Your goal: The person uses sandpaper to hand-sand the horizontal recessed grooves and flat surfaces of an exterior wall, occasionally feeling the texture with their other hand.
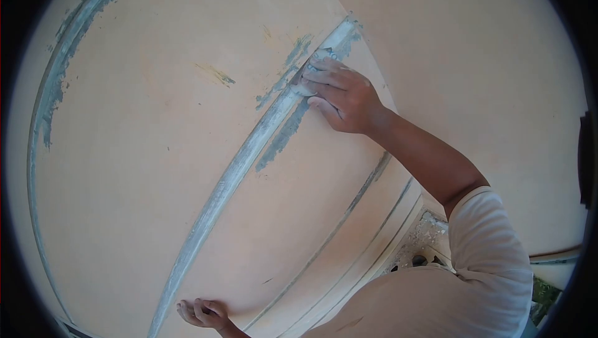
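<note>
My right hand [346,92] presses a folded piece of sandpaper [326,54] onto a raised grey strip [233,164] that runs diagonally across the beige wall [149,145]. Its fingers are closed over the sheet, and blue print shows on the pale backing. Smeared grey filler [283,136] borders the strip on both sides near this hand. Low in the view, my left hand [202,313] rests against or close to the wall, right of the strip's lower end. Its fingers are curled in, with nothing visible in them.
Another curved strip [47,89] with grey filler follows the left side. Thin dark grooves [349,210] cross the lower right. Rubble [430,229] and dark round objects [420,260] lie on the floor behind my pale shirt [492,244]. Greenery [543,294] shows at the bottom right.
</note>
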The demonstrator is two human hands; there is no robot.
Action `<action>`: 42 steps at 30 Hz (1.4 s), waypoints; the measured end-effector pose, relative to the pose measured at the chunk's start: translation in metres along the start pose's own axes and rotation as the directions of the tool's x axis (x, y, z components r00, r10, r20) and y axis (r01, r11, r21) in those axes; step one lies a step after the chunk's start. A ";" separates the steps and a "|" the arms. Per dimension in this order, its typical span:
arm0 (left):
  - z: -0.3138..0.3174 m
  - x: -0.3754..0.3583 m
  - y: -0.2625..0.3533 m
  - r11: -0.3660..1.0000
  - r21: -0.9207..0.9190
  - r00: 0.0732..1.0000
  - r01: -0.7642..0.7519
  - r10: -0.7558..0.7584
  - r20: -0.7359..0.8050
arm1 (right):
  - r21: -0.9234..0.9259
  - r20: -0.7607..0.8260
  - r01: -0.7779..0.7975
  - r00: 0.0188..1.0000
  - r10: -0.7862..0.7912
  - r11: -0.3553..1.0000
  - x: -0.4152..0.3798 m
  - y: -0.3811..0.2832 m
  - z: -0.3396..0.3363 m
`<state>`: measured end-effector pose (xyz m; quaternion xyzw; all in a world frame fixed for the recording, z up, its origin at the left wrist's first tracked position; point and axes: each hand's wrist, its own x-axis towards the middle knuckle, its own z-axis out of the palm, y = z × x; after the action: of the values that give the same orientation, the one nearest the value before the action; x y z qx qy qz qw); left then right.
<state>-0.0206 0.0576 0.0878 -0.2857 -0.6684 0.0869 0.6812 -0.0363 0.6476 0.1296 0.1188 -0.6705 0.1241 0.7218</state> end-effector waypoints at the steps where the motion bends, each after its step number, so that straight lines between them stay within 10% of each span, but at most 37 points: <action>1: 0.000 0.003 0.001 0.999 0.029 1.000 -0.027 0.027 -0.001 | 0.088 0.022 0.064 0.998 -0.066 0.994 0.002 -0.003 -0.005; 6: -0.008 -0.001 0.004 0.998 0.060 0.999 -0.021 0.019 0.039 | 0.049 -0.011 -0.213 0.977 0.214 0.976 0.004 0.030 0.000; 10: 0.002 -0.005 0.000 1.000 0.024 1.000 0.007 -0.008 0.021 | 0.123 -0.030 0.082 0.996 -0.079 0.989 0.005 -0.006 0.001; 13: -0.002 -0.005 -0.001 1.000 -0.016 1.000 0.006 -0.006 0.003 | 0.181 -0.135 -0.375 0.906 0.401 0.909 0.010 0.031 0.003; 20: -0.004 -0.002 -0.003 0.999 0.021 0.998 -0.029 0.028 0.048 | 0.190 -0.076 0.008 0.997 0.006 0.982 -0.001 -0.029 0.017; 34: -0.004 -0.002 0.008 0.998 0.026 0.998 0.050 -0.051 0.040 | -0.013 -0.241 -0.298 0.928 0.286 0.955 0.002 -0.035 0.032; 42: 0.000 -0.012 0.013 0.986 0.105 0.992 0.128 -0.130 0.007 | 0.233 0.016 -0.088 0.996 0.087 0.968 -0.001 -0.102 0.039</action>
<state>-0.0182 0.0621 0.0707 -0.2052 -0.6849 0.0795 0.6946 -0.0384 0.5389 0.1312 0.1733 -0.6578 0.2336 0.6948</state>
